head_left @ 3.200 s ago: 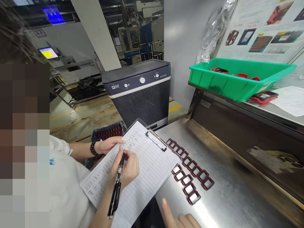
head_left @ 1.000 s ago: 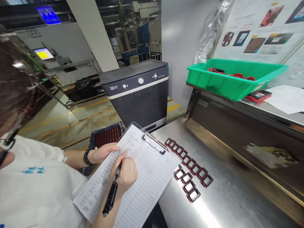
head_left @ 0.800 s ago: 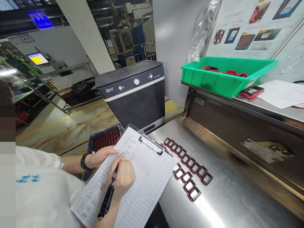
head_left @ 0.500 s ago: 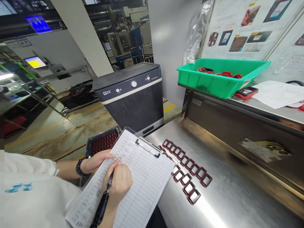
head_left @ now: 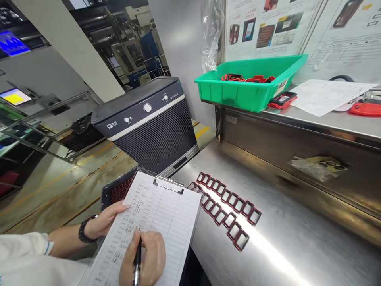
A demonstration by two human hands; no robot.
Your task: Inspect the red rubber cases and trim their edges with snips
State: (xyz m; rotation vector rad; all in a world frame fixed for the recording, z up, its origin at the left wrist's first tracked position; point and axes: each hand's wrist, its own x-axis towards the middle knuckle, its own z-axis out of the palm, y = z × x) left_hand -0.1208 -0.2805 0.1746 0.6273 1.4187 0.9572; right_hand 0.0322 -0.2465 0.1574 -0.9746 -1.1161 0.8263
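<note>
My left hand, with a dark beaded band at its wrist, is closed on the left edge of a clipboard. Its thumb lies over the paper, and the other fingers are hidden underneath. A printed form with handwritten entries down its left columns is clamped to the board. In my right hand is a black pen, gripped between thumb and fingers, its tip at the form's handwritten column. Right of the clipboard, two slanting rows of small red-and-black rectangular frames lie on the metal table.
A green bin holding red-and-black parts stands on a raised shelf, beside loose papers. A black appliance stands behind the clipboard. A tray of red parts is partly covered by the board. A plastic bag lies at the table's back.
My view has turned to the right. My right hand with the pen has moved lower down the form, uncovering more handwriting. My left hand keeps its hold on the clipboard.
</note>
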